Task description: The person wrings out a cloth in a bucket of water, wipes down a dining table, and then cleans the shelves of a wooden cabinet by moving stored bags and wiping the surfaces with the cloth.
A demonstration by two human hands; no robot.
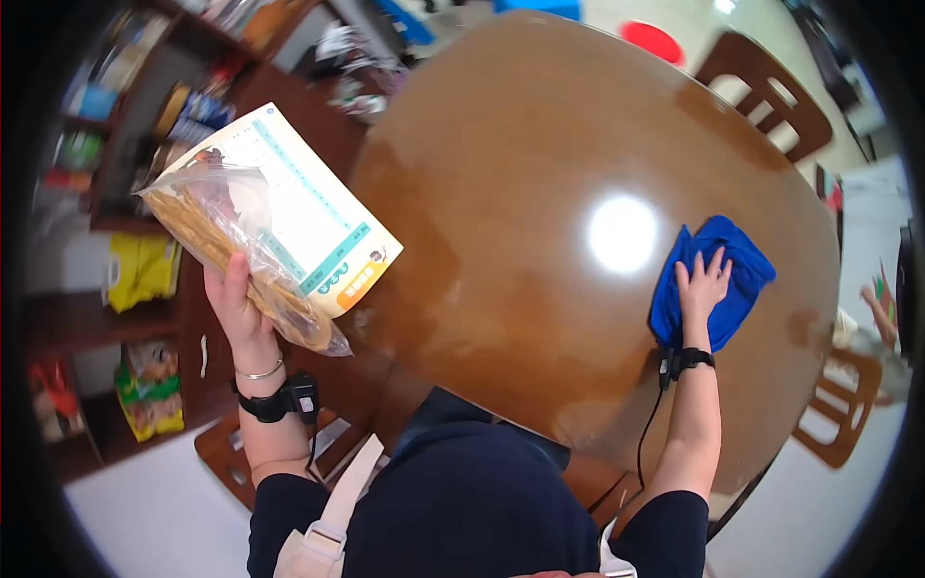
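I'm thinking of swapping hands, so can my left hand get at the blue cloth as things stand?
Probably not easily: your left hand is holding a clear bag and printed sheet, the cloth lies on your right, and your right hand is spread on it.

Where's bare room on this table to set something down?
The table is bare from its middle to the far edge, left of the blue cloth under your right hand. The near edge before your body is free too. Crowded: the left-hand shelves, holding packets.
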